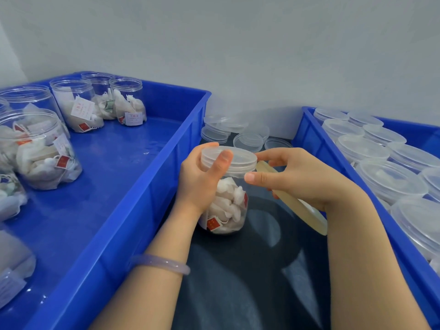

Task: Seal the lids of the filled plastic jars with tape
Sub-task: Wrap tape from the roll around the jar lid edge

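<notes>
A clear plastic jar [226, 206] filled with white tea bags stands on the dark table between two blue crates. Its translucent lid [238, 158] is on. My left hand [197, 182] grips the jar at the neck, with the thumb lying across the lid's top. My right hand [297, 177] reaches in from the right, its thumb and forefinger touching the lid's rim. Its lower fingers curl round a yellowish roll of tape [307, 215], seen edge-on. Any tape strip on the rim is too clear to make out.
The blue crate on the left [133, 201] holds several filled jars without lids [42, 148]. The blue crate on the right [307, 139] is packed with lidded jars [390, 179]. Several loose lids [247, 141] lie behind the jar, near the grey wall.
</notes>
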### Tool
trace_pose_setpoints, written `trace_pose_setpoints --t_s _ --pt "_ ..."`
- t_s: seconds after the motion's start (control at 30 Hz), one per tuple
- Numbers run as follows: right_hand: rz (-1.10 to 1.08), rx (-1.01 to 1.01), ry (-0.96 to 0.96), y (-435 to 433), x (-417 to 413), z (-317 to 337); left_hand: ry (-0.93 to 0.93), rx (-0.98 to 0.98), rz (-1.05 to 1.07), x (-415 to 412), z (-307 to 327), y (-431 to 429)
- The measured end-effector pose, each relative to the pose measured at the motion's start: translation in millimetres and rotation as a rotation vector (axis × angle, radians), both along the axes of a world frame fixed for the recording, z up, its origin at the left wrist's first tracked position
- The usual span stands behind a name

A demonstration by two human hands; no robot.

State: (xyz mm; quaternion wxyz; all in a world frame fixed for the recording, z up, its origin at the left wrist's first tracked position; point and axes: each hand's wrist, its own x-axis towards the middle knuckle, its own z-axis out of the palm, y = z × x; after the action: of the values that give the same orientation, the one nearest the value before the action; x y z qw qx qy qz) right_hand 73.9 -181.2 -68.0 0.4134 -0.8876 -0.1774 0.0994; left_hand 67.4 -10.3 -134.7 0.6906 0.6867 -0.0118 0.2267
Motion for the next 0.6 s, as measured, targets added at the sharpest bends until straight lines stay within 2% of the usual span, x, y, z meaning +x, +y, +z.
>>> trace_pose_setpoints --t_s 0.13,0.33,0.5,0.6 --pt "-0.027 0.016 0.016 0 6 -7 -0.029 -0.004 -0.054 -3 -1 1" --pt "-0.054 0.166 -0.006 11 12 -21 -0.016 0.016 -0.087 -2 0 9" --pt "-0.002 0.117 0.018 3 12 -19 0.051 0.334 -0.100 -9 8 12" --pt "0.096 0.061 0.082 -2 10 -16 0.042 0.359 -0.115 -14 13 14"
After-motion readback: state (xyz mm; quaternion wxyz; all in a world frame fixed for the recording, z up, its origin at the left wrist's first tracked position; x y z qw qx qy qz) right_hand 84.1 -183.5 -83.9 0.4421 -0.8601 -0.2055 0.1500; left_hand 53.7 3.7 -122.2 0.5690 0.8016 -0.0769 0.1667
